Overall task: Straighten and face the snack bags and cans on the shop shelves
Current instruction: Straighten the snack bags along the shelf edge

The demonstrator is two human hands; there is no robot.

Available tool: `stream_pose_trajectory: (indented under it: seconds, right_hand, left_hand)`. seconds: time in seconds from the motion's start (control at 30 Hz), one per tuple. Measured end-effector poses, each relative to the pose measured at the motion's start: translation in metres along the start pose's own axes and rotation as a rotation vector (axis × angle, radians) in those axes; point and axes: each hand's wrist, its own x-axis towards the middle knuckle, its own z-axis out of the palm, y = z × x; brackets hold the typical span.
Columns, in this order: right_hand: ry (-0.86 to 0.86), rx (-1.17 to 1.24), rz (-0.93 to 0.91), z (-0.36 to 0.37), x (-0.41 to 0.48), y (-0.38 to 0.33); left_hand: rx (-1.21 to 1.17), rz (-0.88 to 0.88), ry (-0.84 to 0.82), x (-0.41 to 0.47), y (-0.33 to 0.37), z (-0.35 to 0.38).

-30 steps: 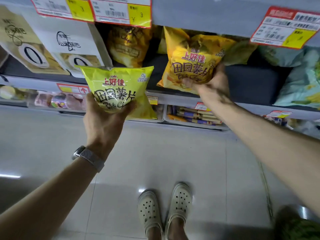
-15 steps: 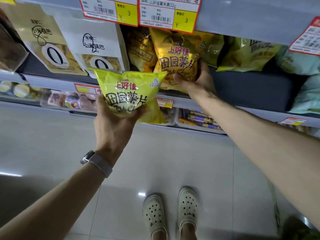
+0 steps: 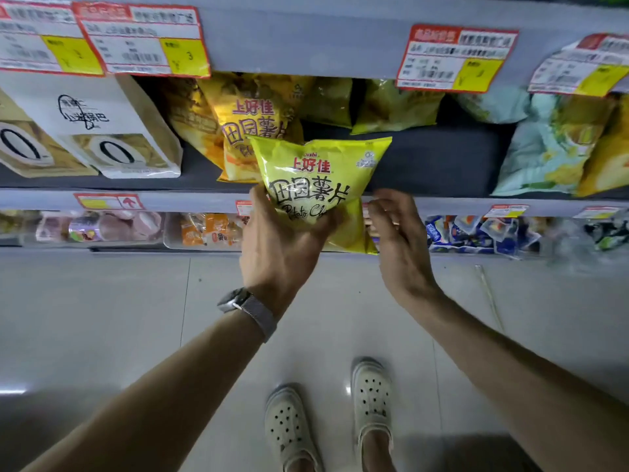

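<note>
Two hands met at one lime-yellow chip bag (image 3: 316,178) before the snack shelf (image 3: 442,158).
From left: white cartons (image 3: 112,131) stood on the shelf. The orange-yellow chip bag (image 3: 252,124), gripped by the right hand half a second earlier, stood released, upright and facing out. The left hand (image 3: 282,247) gripped the lime-yellow bag from below, carried rightward to overlap the orange-yellow bag's lower corner at the shelf edge. The right hand (image 3: 398,240) had drawn back just beside it, fingers loosely curled, holding nothing.
</note>
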Motion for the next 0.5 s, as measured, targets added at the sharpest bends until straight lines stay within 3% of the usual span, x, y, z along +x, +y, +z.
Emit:
stream_pose_trajectory:
  seconds: [0.17,0.37,0.5]
  right_hand:
    - [-0.058,-0.173,-0.122,-0.027,-0.009,0.007]
    - [-0.059,-0.335,-0.098,-0.047,0.029,0.007]
    - [-0.074,-0.284,-0.144,-0.05,0.066,-0.005]
  left_hand:
    - [0.13,-0.004,-0.042,0.0,0.035,0.041]
    - [-0.051,0.07,-0.151,0.02,0.057,0.07]
    - [-0.106,0.165,-0.157,0.034,0.061,0.076]
